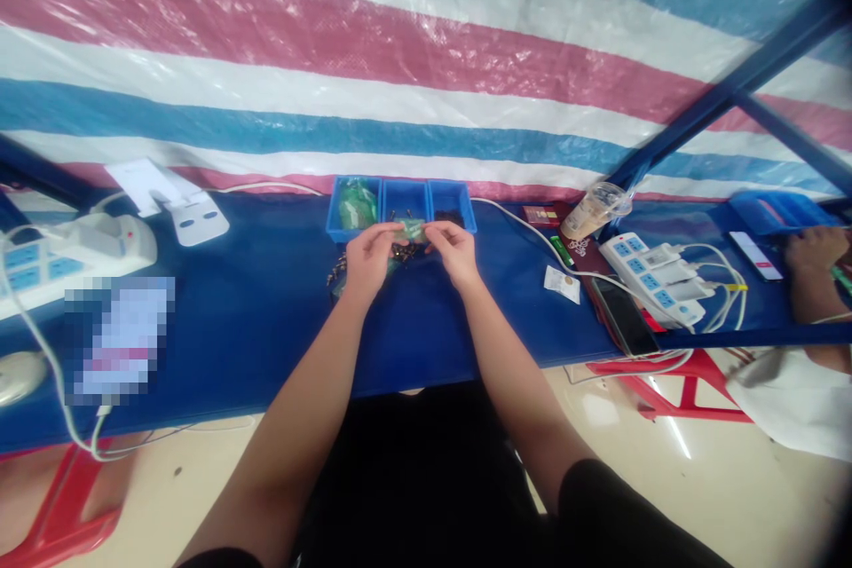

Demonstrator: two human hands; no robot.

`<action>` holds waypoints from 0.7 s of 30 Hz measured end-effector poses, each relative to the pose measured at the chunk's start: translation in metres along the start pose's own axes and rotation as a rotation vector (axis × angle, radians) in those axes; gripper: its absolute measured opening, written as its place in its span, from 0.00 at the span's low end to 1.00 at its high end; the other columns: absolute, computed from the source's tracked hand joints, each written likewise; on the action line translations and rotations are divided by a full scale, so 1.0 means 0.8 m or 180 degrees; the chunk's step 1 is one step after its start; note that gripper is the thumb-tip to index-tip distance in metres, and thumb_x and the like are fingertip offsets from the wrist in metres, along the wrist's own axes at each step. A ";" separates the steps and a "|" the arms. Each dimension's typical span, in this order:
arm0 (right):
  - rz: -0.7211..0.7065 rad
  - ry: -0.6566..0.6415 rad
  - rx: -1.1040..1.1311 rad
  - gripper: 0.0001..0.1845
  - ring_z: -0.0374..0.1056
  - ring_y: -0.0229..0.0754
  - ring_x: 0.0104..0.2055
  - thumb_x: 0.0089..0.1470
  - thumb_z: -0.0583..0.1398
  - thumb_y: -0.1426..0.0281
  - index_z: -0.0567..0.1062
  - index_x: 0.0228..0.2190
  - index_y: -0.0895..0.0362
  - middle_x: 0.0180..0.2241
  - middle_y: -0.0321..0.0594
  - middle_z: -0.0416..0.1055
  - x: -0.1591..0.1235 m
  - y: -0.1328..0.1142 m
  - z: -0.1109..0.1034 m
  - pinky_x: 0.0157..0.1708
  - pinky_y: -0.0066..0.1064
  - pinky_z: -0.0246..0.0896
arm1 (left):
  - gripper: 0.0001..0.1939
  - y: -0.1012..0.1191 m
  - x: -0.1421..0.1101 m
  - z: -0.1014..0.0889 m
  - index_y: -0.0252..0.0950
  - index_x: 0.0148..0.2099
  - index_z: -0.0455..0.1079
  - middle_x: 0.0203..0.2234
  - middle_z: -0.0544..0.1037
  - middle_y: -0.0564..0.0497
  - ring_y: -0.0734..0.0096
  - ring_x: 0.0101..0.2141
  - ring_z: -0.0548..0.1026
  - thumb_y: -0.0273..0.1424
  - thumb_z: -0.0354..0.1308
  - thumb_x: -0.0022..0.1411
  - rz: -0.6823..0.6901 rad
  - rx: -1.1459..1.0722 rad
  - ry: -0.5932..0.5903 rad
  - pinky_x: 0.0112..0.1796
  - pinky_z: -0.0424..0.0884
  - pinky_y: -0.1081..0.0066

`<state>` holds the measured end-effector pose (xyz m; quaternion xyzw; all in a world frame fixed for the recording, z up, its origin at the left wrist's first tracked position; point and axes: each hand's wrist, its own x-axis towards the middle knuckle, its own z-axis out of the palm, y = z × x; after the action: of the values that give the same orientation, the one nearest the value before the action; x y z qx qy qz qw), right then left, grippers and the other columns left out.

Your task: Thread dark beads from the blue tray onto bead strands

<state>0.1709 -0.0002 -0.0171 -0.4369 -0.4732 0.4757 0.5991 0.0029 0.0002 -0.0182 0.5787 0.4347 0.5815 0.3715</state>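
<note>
My left hand (373, 256) and my right hand (455, 250) are close together at the middle of the table, fingers pinched. Between their fingertips is a small green see-through packet (412, 229), gripped at either side; its contents are too small to make out. Just behind stands a blue three-part bin (405, 193). A crumpled green plastic bag (358, 202) fills its left compartment, and small dark pieces (451, 217) lie in the right one. Small dark and gold-coloured pieces (340, 270) lie on the table by my left hand, partly hidden by it.
On the blue table (266, 319) are a left power strip (40, 262), a white stand (196, 217), a blurred-out phone (130, 333), a plastic cup (595, 211), a dark phone (624, 316) and a right power strip (656, 280) with cables. Another person's hand (817, 248) rests at far right.
</note>
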 end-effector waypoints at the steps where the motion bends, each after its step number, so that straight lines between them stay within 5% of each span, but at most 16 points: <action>1: -0.0014 0.0065 -0.0068 0.18 0.72 0.39 0.31 0.46 0.70 0.52 0.80 0.32 0.52 0.33 0.38 0.79 0.000 0.000 0.000 0.29 0.32 0.69 | 0.10 0.001 0.000 0.000 0.38 0.42 0.80 0.32 0.83 0.49 0.70 0.29 0.79 0.35 0.58 0.65 0.0007 0.0062 0.0032 0.31 0.76 0.71; 12: -0.0063 0.0040 -0.0257 0.17 0.71 0.37 0.28 0.47 0.70 0.56 0.78 0.33 0.53 0.31 0.37 0.78 0.001 0.004 0.001 0.30 0.32 0.70 | 0.07 -0.011 0.001 0.004 0.38 0.41 0.78 0.32 0.82 0.50 0.69 0.31 0.79 0.34 0.64 0.60 0.0059 0.0391 0.0259 0.33 0.76 0.70; 18: -0.0030 -0.0214 -0.0502 0.15 0.69 0.36 0.25 0.51 0.67 0.56 0.78 0.35 0.53 0.28 0.35 0.77 -0.002 0.010 0.002 0.28 0.30 0.66 | 0.09 0.001 0.011 -0.026 0.38 0.46 0.77 0.37 0.80 0.50 0.71 0.32 0.77 0.32 0.60 0.65 0.0402 0.1276 0.1738 0.39 0.75 0.69; 21: -0.0075 -0.0297 -0.0990 0.12 0.66 0.36 0.25 0.54 0.65 0.59 0.79 0.35 0.54 0.24 0.33 0.74 -0.003 0.014 -0.001 0.29 0.29 0.63 | 0.12 0.000 0.018 -0.045 0.37 0.50 0.74 0.37 0.79 0.50 0.68 0.34 0.77 0.31 0.62 0.63 0.0393 0.1389 0.2176 0.42 0.75 0.66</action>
<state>0.1695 -0.0010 -0.0283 -0.4962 -0.5736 0.4094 0.5071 -0.0338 0.0110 -0.0115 0.4424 0.6106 0.6557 0.0386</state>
